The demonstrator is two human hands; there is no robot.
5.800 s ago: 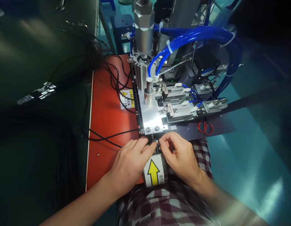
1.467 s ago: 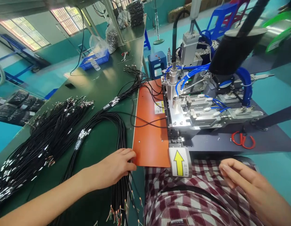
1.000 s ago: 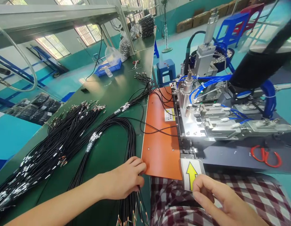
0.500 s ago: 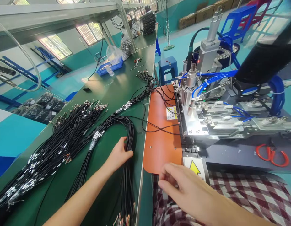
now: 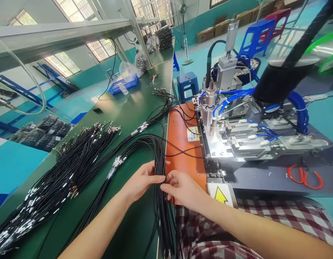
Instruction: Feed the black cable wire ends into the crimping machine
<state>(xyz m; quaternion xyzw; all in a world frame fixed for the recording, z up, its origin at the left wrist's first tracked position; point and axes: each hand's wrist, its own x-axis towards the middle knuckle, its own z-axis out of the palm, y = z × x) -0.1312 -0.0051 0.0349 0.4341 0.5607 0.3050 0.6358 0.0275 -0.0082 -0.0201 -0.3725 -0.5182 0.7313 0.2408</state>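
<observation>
A thick bundle of black cables arches over the bench and hangs down along its right edge. My left hand is closed around this bundle, thumb across the front and fingers behind it. From the right, my right hand meets the bundle, its thumb and fingertips pinching at the outer cables. White labels cluster on the bundle's left run. Two single cables cross the orange plate toward the machine. Exactly how many cables the right fingertips hold is hidden.
On the green bench, a large pile of labelled black cables lies at left. Farther back are a blue tray and a small wrench. Red-handled scissors lie on the machine's grey base, at right.
My left hand has drawn the cable bundle right, to the bench edge. My right hand has moved left and up from above the lap onto the bundle. The view has shifted slightly.
</observation>
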